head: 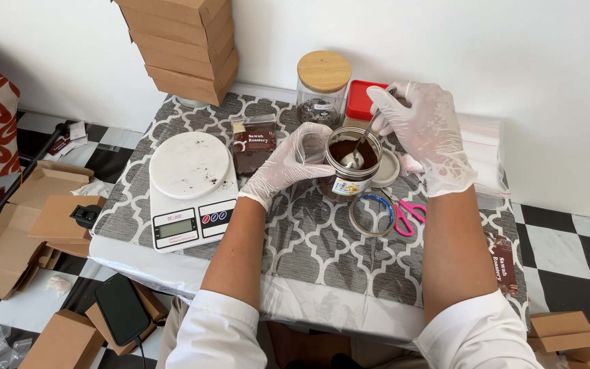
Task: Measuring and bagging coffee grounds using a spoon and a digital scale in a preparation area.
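My left hand (287, 164), in a white glove, holds a small clear plastic bag (308, 147) open beside an open glass jar of dark ground coffee (351, 167). My right hand (423, 130), also gloved, grips a metal spoon (358, 152) whose bowl dips into the jar. The jar's pale lid (386, 169) lies just right of it. A white kitchen scale (189, 188) with a round plate stands to the left, with a few dark crumbs on it.
A filled brown pouch (253, 147) lies by the scale. Behind stand a wooden-lidded glass jar (322, 89), a red-lidded box (363, 99) and stacked cardboard boxes (182, 44). Tape roll (371, 214) and pink scissors (410, 213) lie near. A phone (121, 309) and flat boxes sit below left.
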